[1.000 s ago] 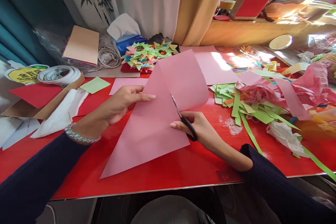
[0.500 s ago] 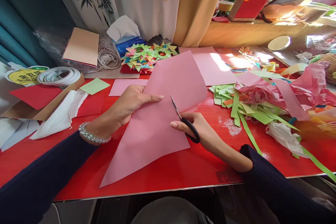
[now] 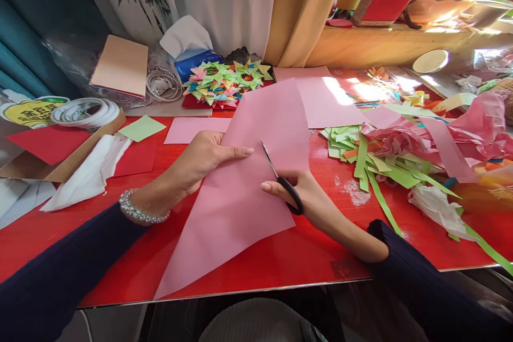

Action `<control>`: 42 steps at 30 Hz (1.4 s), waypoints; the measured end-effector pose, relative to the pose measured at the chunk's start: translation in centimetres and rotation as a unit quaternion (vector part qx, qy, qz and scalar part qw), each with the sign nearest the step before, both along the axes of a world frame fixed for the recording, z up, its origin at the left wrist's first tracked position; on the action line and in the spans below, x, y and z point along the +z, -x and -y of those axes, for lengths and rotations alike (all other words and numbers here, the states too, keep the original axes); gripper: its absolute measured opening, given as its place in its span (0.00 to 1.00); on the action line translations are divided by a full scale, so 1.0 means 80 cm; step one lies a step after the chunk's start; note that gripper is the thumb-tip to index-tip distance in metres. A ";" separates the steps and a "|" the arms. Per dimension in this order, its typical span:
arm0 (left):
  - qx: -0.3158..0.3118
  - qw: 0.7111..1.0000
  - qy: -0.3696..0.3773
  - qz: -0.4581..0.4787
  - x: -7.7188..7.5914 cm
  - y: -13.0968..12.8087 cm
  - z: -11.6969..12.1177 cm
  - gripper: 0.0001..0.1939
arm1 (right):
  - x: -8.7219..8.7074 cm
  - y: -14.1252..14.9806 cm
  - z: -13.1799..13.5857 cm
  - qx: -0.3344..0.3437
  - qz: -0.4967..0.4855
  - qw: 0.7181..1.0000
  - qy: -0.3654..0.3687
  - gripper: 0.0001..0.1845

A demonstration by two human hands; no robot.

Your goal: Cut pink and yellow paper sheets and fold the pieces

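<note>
My left hand (image 3: 210, 155) grips a large pink paper sheet (image 3: 236, 214) by its left side, the thumb on top and the fingers hidden beneath. In my right hand (image 3: 304, 192) is a pair of black-handled scissors (image 3: 290, 195). A blade points up and away over the paper, its tip a little right of my left thumb. How far the blades are apart I cannot make out. The sheet is held above the red table (image 3: 312, 256), its lower left corner near the front edge.
Green paper strips (image 3: 372, 160) and crumpled pink paper (image 3: 433, 133) lie on the right. Folded paper stars (image 3: 228, 83) and a tissue pack (image 3: 192, 61) stand at the back. White tape rolls (image 3: 84, 112) sit in a cardboard tray (image 3: 64, 168) on the left.
The pink sheet has shifted slightly; its lower left corner now hangs nearer the table's front edge and its upper right part looks narrower. Both hands keep their hold, almost in place.
</note>
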State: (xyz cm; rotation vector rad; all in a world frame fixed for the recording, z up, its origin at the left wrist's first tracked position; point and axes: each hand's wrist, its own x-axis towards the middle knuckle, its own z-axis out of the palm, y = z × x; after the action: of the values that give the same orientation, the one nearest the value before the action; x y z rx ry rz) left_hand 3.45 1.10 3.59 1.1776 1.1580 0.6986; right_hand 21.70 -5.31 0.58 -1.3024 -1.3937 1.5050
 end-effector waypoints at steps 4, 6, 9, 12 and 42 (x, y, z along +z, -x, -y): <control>-0.012 1.000 -0.002 0.000 -0.002 0.000 0.001 0.11 | -0.001 -0.001 -0.001 0.003 0.019 1.000 0.002 0.23; -0.026 1.000 0.004 0.002 -0.002 -0.001 0.002 0.12 | 0.000 -0.001 -0.001 0.005 0.036 0.999 0.000 0.24; -0.039 0.999 0.009 0.003 -0.003 -0.002 0.004 0.12 | 0.000 -0.002 0.000 0.007 0.045 0.999 0.002 0.24; -0.035 0.999 0.004 -0.001 -0.004 -0.001 0.003 0.12 | 0.001 -0.001 0.001 -0.005 0.035 0.999 0.006 0.23; -0.092 0.993 0.073 0.020 -0.013 -0.008 0.016 0.08 | -0.008 -0.003 0.001 -0.038 0.042 0.998 -0.008 0.27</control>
State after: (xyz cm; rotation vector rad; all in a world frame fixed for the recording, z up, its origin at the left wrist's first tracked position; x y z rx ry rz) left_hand 4.09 -0.16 2.53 1.1254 1.0329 0.4874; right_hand 21.94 -5.43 -0.09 -1.4066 -1.3913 1.4004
